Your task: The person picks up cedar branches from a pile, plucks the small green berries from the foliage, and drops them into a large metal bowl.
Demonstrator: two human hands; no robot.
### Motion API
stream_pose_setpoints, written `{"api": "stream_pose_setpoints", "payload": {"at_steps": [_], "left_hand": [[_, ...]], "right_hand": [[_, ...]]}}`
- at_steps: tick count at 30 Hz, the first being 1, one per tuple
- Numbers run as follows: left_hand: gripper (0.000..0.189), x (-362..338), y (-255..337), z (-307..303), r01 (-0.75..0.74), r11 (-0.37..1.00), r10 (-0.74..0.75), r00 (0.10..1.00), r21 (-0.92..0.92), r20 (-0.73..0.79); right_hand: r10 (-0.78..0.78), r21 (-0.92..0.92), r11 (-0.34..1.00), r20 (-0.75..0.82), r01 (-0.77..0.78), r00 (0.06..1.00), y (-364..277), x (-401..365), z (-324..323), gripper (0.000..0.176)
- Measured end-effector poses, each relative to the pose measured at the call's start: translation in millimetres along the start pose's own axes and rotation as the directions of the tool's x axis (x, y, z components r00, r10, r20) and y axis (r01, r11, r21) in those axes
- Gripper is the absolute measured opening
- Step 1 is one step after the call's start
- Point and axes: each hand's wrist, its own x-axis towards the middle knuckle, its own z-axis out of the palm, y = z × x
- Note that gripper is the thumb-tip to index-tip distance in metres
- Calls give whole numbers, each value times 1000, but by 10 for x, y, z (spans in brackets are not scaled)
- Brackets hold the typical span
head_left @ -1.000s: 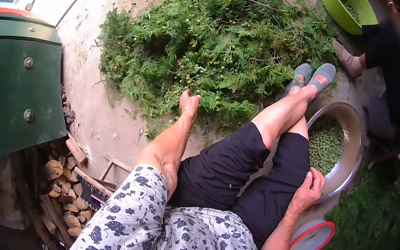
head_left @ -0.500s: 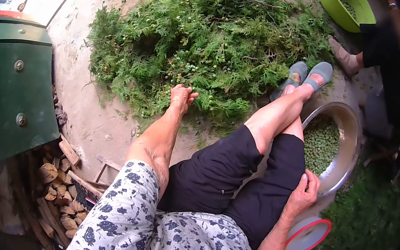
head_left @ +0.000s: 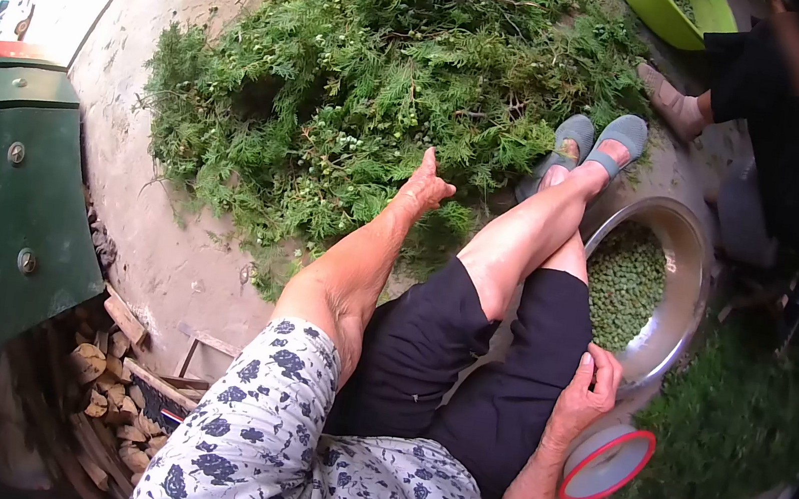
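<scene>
A big heap of cut green conifer branches [head_left: 340, 90] with small pale-green cones lies in front of me. Over its near edge, my left hand [head_left: 425, 187] reaches with fingers apart, and I see nothing in it. My right hand [head_left: 588, 390] rests beside my right knee, close to the near rim of a steel basin [head_left: 692, 288]. Its fingers are curled inward, and what they may hold is hidden. Many small green cones [head_left: 625, 284] lie in the basin.
A red-rimmed white container [head_left: 608, 467] is near my right forearm. More greenery [head_left: 727, 444] lies at right. Another person's leg and shoe [head_left: 676, 102] are near a lime-green tub [head_left: 672, 18]. Chopped firewood [head_left: 122, 405] and a green metal panel [head_left: 17, 199] stand at left.
My left hand has moved right and slightly up along the heap, its fingers now stretched out more. My right hand stays by the knee. The whole view has shifted a little.
</scene>
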Motion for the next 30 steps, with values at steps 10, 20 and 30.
{"api": "stream_pose_setpoints", "payload": {"at_steps": [10, 20, 30], "left_hand": [[26, -437, -6, -339, -154, 948, 219, 951, 278, -219], [12, -1742, 351, -786, -273, 932, 218, 948, -237, -234], [17, -2411, 865, -805, -488, 772, 416, 873, -408, -256]], "right_hand": [[-9, 32, 999, -30, 10, 1000, -23, 8, -4, 11], [-21, 94, 995, -92, 30, 995, 74, -64, 9, 11], [-72, 72, 994, -161, 84, 984, 220, -134, 7, 13]]}}
